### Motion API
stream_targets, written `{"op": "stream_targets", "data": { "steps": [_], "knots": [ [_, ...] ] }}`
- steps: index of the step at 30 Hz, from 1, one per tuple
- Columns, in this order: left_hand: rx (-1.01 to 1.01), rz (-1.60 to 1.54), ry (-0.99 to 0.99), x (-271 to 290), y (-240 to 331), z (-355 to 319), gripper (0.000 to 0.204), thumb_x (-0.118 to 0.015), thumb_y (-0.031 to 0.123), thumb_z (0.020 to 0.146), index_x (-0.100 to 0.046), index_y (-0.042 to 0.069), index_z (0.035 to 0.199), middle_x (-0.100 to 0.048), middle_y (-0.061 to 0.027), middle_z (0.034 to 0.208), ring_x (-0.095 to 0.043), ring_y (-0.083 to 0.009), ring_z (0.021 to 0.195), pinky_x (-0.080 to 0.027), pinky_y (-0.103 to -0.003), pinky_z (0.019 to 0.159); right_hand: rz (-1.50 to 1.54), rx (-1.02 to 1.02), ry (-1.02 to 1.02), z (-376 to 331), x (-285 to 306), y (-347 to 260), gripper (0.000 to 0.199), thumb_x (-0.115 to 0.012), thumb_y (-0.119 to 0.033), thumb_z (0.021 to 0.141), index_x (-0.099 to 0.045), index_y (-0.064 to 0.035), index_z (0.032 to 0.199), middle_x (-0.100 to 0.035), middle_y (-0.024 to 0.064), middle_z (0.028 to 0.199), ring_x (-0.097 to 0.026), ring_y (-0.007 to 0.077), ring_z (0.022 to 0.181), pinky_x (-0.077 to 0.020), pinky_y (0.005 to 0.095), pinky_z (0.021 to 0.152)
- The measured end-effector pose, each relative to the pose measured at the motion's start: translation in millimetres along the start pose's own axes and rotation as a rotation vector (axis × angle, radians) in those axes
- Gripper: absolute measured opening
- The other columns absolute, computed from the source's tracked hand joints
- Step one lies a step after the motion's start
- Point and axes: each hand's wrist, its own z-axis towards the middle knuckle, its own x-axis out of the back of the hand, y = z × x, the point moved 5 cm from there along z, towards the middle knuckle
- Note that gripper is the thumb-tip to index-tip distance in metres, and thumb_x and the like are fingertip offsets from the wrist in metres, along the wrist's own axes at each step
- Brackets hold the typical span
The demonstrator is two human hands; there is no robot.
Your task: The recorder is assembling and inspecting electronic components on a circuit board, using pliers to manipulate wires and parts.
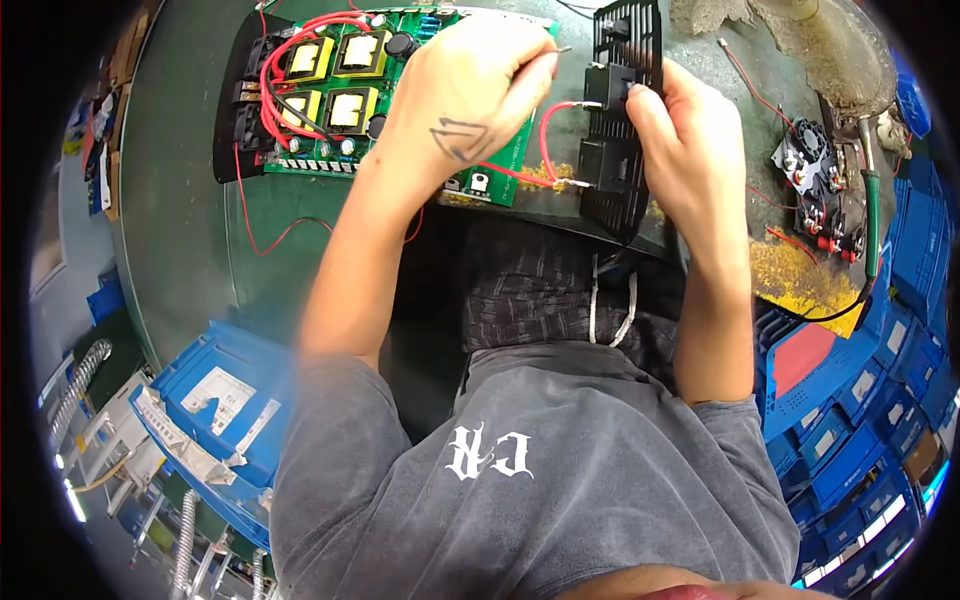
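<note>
My left hand (465, 95) is closed in a pinch over the right part of a green circuit board (500, 140). A thin piece with a metal-looking tip (563, 49), which looks like a wire end, sticks out past its fingertips. My right hand (695, 150) grips a black slotted end panel (625, 205) by its right edge, thumb on the inner side. The panel stands on edge at the bench's front edge and carries two black socket blocks (606, 165). Red wires (546, 140) join metal terminals on these blocks; one runs left beneath my left hand.
Yellow-wrapped transformers (352, 108) and thick red wires fill the board's left half, beside a black panel with fans (250, 125). At right are a green-handled soldering iron (872, 215), a cluster of small fans and parts (815, 170) and blue bins (850, 400). Another blue bin (215, 370) stands lower left.
</note>
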Motion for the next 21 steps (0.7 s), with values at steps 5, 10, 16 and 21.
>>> {"op": "stream_targets", "data": {
  "steps": [5,10,16,21],
  "knots": [
    [-0.057,-0.018,-0.121,10.2,-3.5,-3.9,0.018,-0.065,0.01,0.095,-0.07,-0.003,0.107,-0.071,-0.0187,0.102,-0.068,-0.0315,0.095,-0.053,-0.038,0.084,0.067,-0.048,0.053,3.1,5.5,-9.4,0.022,-0.058,-0.014,0.095,-0.069,0.0024,0.105,-0.059,0.0164,0.071,-0.055,0.0227,0.062,-0.046,0.0357,0.063],
    [-0.029,-0.201,-0.151,-6.3,-37.6,-14.5,0.02,-0.059,0.016,0.102,-0.065,-0.004,0.105,-0.066,-0.0098,0.097,-0.064,-0.0215,0.092,-0.05,-0.031,0.084,-0.043,0.039,0.012,10.9,-2.7,-11.9,0.028,-0.058,-0.019,0.093,-0.067,0.003,0.108,-0.063,0.0229,0.077,-0.062,0.0372,0.068,-0.0485,0.0423,0.067],
    [0.286,-0.459,-0.211,-17.5,-59.6,-14.5,0.026,-0.064,0.007,0.097,-0.065,-0.004,0.12,-0.068,-0.0114,0.106,-0.066,-0.0202,0.098,-0.052,-0.031,0.087,-0.02,-0.024,-0.056,14.2,-10.0,-13.6,0.027,-0.058,-0.02,0.092,-0.066,0.0029,0.105,-0.063,0.0252,0.079,-0.063,0.042,0.076,-0.0486,0.0462,0.07],
    [-0.664,-0.298,0.234,-15.9,-34.6,-14.6,0.021,-0.063,0.004,0.094,-0.067,-0.006,0.112,-0.067,-0.0221,0.106,-0.064,-0.0381,0.099,-0.053,-0.043,0.088,0.466,0.893,0.493,10.7,-13.3,-14.8,0.02,-0.061,-0.01,0.087,-0.065,0.0013,0.103,-0.062,0.023,0.076,-0.062,0.0439,0.073,-0.0486,0.0506,0.07]
  ]
}}
